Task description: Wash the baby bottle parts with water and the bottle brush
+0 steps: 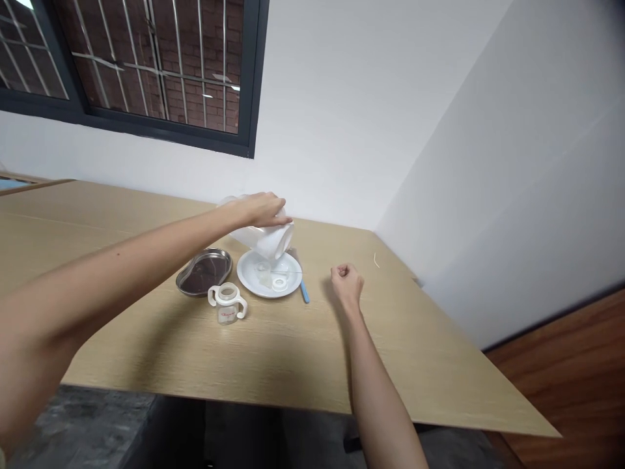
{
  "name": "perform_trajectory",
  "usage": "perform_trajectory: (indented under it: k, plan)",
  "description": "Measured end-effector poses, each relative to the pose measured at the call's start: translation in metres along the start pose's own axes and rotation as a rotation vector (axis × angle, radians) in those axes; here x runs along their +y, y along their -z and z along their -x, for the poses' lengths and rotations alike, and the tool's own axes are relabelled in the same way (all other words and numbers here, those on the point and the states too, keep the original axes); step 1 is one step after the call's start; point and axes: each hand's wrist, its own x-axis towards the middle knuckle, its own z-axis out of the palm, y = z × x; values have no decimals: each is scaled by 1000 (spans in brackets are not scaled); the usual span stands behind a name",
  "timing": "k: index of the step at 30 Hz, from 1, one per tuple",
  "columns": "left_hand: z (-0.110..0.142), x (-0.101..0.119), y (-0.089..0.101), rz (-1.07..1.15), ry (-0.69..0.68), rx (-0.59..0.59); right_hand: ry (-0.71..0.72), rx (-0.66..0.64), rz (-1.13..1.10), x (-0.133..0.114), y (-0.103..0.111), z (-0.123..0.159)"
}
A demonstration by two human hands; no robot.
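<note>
My left hand (267, 210) is closed on a white translucent plastic jug (273, 242), tilted so its mouth points down over a white plate (243, 279). In the plate lie a white ring (279, 283), a clear small part (263, 268) that looks like a bottle nipple, and a thin straw-like piece. In front of the plate stands a small clear baby bottle (227, 314) with a white two-handled holder (228, 293) around its top. My right hand (347, 282) rests on the table as a loose fist, right of the plate, with nothing visible in it.
A steel kidney-shaped tray (204, 272) with a dark inside sits left of the plate. A blue-handled brush (305, 291) lies against the plate's right side. A thin white strip (376, 260) lies farther right on the wooden table (293, 352). Walls border the back and right.
</note>
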Motion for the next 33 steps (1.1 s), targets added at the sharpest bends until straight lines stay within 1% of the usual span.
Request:
perform_trajectory:
  k: [3,7,11,14,17,23,26,30,33]
  plan:
    - [4,-12,1,-37,64,-40,19,6,-20,2,-1,0]
    - [13,-28,9,-77,103,-122,47,22,-52,5,-2,0]
    - [19,-33,19,-98,95,-149,47,25,-39,4,-1,0]
    - [19,-27,23,-90,85,-142,54,15,-26,3,0,1]
    - [15,-14,23,-49,65,-129,76,-9,-21,3,-1,2]
    - [4,17,18,17,-57,-53,94,-42,-29,8,-6,-1]
    - [0,28,15,46,-91,-9,98,-48,-19,12,-9,-2]
    - [-5,32,15,63,-84,48,129,-68,-38,17,-11,-1]
    - [-3,25,17,52,-19,63,156,-67,-76,17,-11,-2]
